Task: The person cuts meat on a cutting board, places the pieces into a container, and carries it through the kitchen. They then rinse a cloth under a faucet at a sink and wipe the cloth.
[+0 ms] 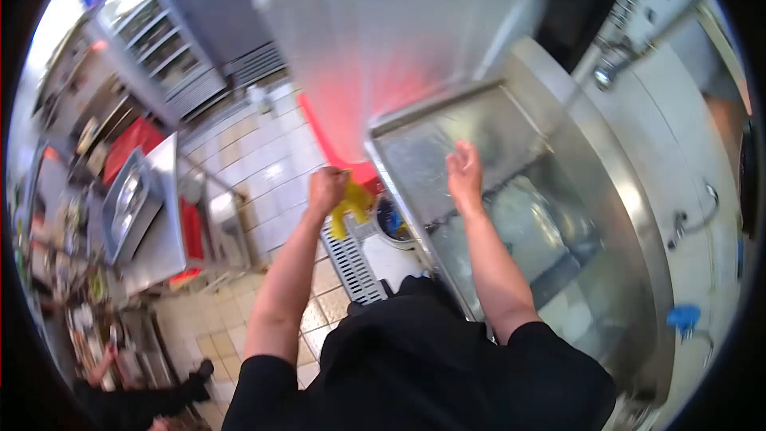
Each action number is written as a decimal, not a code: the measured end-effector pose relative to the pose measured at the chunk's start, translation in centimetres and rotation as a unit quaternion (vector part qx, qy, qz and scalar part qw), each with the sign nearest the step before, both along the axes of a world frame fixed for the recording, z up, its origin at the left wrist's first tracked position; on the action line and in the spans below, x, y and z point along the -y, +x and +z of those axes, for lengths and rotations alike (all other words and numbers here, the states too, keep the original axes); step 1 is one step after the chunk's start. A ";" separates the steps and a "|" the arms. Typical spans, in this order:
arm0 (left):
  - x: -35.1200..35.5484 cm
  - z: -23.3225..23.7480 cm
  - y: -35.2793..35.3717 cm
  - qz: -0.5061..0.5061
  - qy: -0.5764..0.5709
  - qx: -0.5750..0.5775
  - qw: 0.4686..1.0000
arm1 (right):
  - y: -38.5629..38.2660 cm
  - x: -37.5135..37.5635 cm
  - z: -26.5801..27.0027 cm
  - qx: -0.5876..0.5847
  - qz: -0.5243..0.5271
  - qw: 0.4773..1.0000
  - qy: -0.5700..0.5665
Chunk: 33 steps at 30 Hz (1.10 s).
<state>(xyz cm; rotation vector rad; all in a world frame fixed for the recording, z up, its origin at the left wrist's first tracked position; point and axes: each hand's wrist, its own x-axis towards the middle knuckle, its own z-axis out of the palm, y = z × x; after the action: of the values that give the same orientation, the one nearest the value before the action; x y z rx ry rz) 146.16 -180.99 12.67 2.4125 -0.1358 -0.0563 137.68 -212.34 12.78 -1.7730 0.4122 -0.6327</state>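
Observation:
My left hand [325,190] is closed around a limp yellow cloth [356,198], which hangs down beside the sink's left edge; it could also be a rubber glove. My right hand [464,172] is over the sink, its fingers apart and slightly bent, with nothing visible in it. Below that hand lies a wide metal tray [411,146] with a raised rim, wet on its surface. The large steel sink [638,223] holds water and pale, submerged things that I cannot make out.
A tap [608,73] juts from the wall on the right. Clear plastic sheeting [343,40] hangs in front, over something red. A floor drain grate [351,259] lies by my feet. On the left, a steel table [163,251] bears a grey tub [120,227]; another person's leg [171,393] shows lower left.

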 end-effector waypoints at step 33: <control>-9.6 0.2 -3.2 0.043 -0.216 -0.143 0.965 | -2.5 37.3 24.5 0.386 -0.153 0.907 0.072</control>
<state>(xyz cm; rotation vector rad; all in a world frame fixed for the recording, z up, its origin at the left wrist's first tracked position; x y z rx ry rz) 142.94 -171.36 12.89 1.9477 0.0829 -0.3034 135.23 -249.68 37.33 -1.1912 0.1725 -1.4169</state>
